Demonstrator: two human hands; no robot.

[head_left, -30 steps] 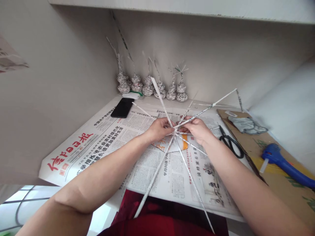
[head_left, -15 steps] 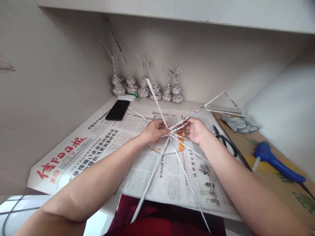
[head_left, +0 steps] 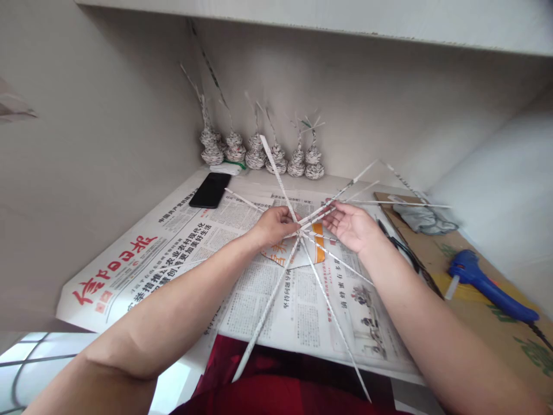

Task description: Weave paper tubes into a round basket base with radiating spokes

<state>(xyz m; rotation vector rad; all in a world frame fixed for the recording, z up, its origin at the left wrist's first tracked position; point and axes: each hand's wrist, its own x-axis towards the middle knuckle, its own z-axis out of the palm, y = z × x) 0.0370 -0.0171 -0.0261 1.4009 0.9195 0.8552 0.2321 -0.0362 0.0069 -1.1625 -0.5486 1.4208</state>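
Observation:
Thin white rolled-paper sticks (head_left: 264, 314) radiate like a star from one crossing point above the table. My left hand (head_left: 276, 226) pinches them close to that crossing, thumb on top. My right hand (head_left: 352, 226), palm partly turned up, has its bent fingertips on a paper strip (head_left: 353, 182) running up to the right. This strip bends sharply at its far end and comes back down. Below the crossing lies a rounded piece with orange printing (head_left: 318, 248), partly covered by my left hand and the sticks.
Newspaper (head_left: 173, 253) covers the table. A black phone (head_left: 209, 191) lies at the back left, near several woven paper gourds (head_left: 314, 164) along the wall. On the right are black-handled scissors (head_left: 404, 249), a grey crumpled bag (head_left: 425, 218) and a blue glue gun (head_left: 488, 288) on cardboard (head_left: 470, 328). A shelf (head_left: 324, 23) overhangs.
My right hand has moved slightly right, away from the crossing, and its fingers have loosened. The bent strip's peak has shifted left. My left hand keeps its hold at the crossing.

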